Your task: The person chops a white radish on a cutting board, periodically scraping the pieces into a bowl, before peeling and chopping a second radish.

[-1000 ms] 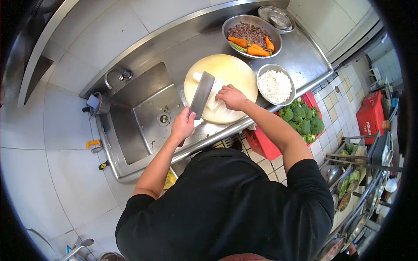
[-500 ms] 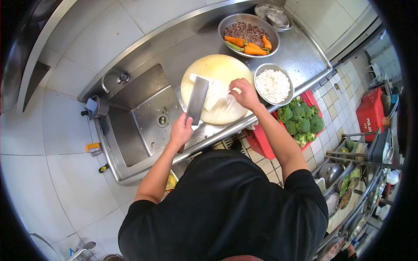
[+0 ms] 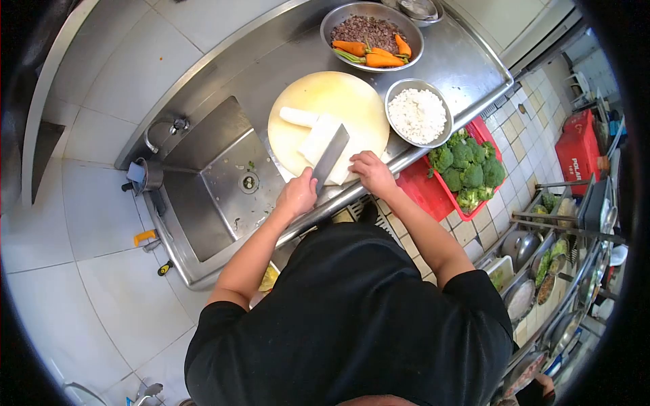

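Observation:
My left hand [image 3: 296, 196] is wrapped round the handle of a cleaver [image 3: 332, 159], its blade lying diagonally over pale food on the round cutting board [image 3: 328, 88]. The food is a peeled white vegetable, perhaps radish: a short stick [image 3: 298, 117] lies apart at the left, and a wider white slab [image 3: 321, 137] runs partly under the blade. My right hand [image 3: 374, 174] is at the board's near right edge, its fingers curled against the slab's near end, to the right of the cleaver. The blade hides part of the slab.
A bowl of small white pieces [image 3: 418, 116] stands right of the board. Behind is a steel bowl [image 3: 328, 34] with carrots over dark chopped food. At the left lies a sink [image 3: 210, 196] with a tap [image 3: 169, 128]. Broccoli [image 3: 470, 169] fills a red crate [image 3: 497, 135] below the counter.
The cleaver has moved right and tilted across the white slab. My right hand has come down from above the board to the slab's near end. The view has shifted slightly.

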The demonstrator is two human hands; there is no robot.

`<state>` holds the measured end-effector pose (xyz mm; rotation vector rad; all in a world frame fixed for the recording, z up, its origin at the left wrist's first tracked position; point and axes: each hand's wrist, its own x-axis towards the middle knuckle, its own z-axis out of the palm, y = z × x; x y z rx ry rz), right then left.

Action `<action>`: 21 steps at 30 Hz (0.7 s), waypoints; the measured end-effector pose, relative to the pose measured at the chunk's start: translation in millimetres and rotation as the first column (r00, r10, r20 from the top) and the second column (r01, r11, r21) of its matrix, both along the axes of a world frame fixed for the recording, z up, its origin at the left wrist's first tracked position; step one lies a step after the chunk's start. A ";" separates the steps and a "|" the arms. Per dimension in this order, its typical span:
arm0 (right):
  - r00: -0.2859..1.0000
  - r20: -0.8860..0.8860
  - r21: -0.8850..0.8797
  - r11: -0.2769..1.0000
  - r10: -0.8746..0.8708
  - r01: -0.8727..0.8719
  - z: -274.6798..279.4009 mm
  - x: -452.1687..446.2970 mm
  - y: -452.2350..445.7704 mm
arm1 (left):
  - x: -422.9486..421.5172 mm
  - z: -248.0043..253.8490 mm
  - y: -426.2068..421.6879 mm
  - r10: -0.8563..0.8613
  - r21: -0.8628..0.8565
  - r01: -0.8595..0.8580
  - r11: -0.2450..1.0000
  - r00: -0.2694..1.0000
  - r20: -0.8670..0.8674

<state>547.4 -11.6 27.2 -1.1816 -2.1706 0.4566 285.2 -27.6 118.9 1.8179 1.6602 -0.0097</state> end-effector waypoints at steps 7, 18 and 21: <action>0.996 -0.025 -0.031 0.996 -0.090 0.089 17.9 -14.9 0.0 | 14.0 12.8 -13.9 -0.034 -0.039 0.032 0.999 0.997 -0.075; 0.996 -0.014 -0.248 0.965 0.084 -0.085 31.4 12.4 50.0 | 4.4 0.8 0.4 0.011 0.004 -0.011 1.000 1.000 0.009; 0.999 0.023 -0.175 0.984 0.032 -0.028 19.0 19.8 42.1 | 4.1 3.1 1.1 -0.002 -0.008 0.002 1.000 1.000 -0.002</action>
